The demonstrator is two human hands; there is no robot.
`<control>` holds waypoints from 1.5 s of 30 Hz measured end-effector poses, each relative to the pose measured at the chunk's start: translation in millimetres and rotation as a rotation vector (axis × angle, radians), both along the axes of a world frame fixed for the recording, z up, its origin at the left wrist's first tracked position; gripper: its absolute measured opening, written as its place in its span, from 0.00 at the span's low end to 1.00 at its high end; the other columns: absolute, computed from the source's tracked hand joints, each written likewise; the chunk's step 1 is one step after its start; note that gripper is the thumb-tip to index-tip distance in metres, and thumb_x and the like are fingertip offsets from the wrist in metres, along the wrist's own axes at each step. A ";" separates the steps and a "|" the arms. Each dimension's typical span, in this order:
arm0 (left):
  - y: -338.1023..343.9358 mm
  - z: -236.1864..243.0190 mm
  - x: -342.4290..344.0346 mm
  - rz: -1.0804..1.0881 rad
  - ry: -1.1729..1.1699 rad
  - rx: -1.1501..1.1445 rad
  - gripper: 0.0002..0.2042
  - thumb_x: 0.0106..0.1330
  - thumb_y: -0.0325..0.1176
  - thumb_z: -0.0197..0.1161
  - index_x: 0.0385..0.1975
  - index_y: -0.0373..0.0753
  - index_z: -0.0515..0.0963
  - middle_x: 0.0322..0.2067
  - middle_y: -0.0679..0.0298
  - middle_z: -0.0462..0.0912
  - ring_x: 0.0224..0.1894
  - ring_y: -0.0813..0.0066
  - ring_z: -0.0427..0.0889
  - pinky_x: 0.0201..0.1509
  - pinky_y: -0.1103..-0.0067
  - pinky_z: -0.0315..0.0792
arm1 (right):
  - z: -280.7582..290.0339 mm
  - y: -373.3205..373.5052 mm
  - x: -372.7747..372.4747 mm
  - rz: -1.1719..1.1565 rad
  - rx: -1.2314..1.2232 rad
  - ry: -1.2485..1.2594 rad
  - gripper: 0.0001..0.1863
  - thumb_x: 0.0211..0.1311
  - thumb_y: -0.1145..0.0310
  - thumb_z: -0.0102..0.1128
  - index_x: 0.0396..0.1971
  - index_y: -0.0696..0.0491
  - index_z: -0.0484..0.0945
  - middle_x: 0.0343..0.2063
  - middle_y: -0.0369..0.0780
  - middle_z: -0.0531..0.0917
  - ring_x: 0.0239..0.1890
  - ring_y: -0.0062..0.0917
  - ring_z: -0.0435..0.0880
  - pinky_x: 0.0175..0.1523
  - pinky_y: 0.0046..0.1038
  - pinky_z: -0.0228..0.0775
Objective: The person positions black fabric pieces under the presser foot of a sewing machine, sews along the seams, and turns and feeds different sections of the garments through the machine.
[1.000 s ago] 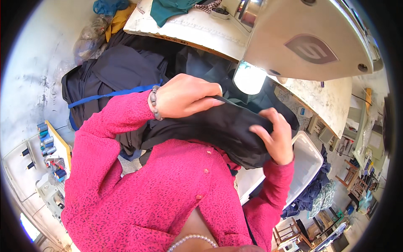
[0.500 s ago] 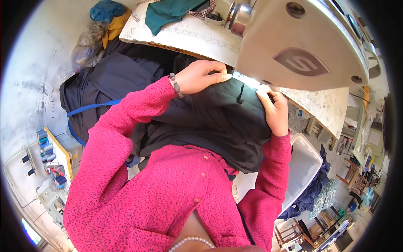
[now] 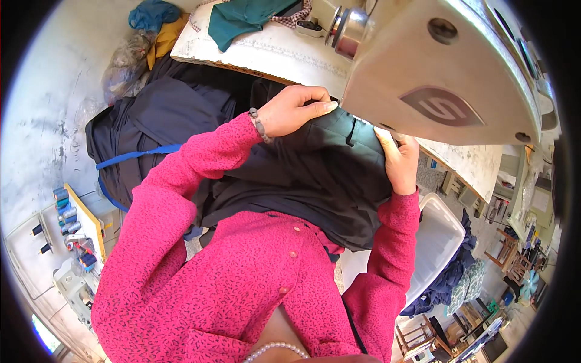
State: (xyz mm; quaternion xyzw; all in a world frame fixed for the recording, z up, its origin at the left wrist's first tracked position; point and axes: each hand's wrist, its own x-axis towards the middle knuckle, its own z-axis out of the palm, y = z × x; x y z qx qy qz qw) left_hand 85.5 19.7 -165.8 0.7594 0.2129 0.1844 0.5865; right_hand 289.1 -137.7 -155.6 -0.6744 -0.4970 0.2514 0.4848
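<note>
Both of my hands hold a black garment point(image 3: 315, 175) across my lap by its top edge, just beneath the sewing machine head point(image 3: 423, 66). My left hand point(image 3: 290, 112) pinches the edge at the left, touching or very close to the machine's lower corner. Fingers of my right hand point(image 3: 399, 160) are closed on the edge farther right, under the machine body, with thumb on top. A short narrow loop point(image 3: 351, 135) stands out on the lit band between my hands. Whatever lies under the machine head, including the needle, is hidden.
Behind is a white worktable point(image 3: 260, 51) with green cloth point(image 3: 239, 21). A dark fabric pile point(image 3: 157, 115) with blue strip fills the left, near bags point(image 3: 121, 75). A spool rack point(image 3: 66, 212) stands lower left, a plastic bin point(image 3: 433, 242) right, stools point(image 3: 411, 339) beyond.
Both hands have lifted the garment's edge up toward the machine head, bringing the band with the loop into the light. My right thumb and fingers have closed further onto the edge.
</note>
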 end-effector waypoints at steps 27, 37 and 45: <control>2.3 -5.9 -4.1 -0.030 0.005 -0.174 0.14 0.69 0.38 0.55 0.27 0.32 0.70 0.22 0.73 0.63 0.29 0.85 0.59 0.34 0.84 0.61 | -0.1 0.1 -4.0 -0.040 -0.002 -0.005 0.11 0.57 0.72 0.63 0.38 0.61 0.80 0.34 0.40 0.85 0.37 0.20 0.80 0.45 0.22 0.69; 5.3 -13.0 -8.0 -0.035 0.014 -0.224 0.14 0.69 0.38 0.55 0.25 0.34 0.70 0.22 0.76 0.61 0.28 0.89 0.57 0.32 0.87 0.58 | -7.9 -2.1 0.6 -0.018 0.004 0.077 0.10 0.60 0.70 0.62 0.38 0.60 0.80 0.33 0.39 0.84 0.36 0.18 0.78 0.44 0.22 0.69; 5.3 -10.1 -5.5 -0.087 -0.033 -0.328 0.14 0.69 0.38 0.56 0.24 0.35 0.71 0.23 0.78 0.62 0.28 0.90 0.57 0.32 0.88 0.57 | -11.4 -3.6 3.6 0.000 -0.032 0.158 0.10 0.59 0.70 0.62 0.37 0.60 0.80 0.33 0.36 0.83 0.37 0.17 0.77 0.45 0.21 0.68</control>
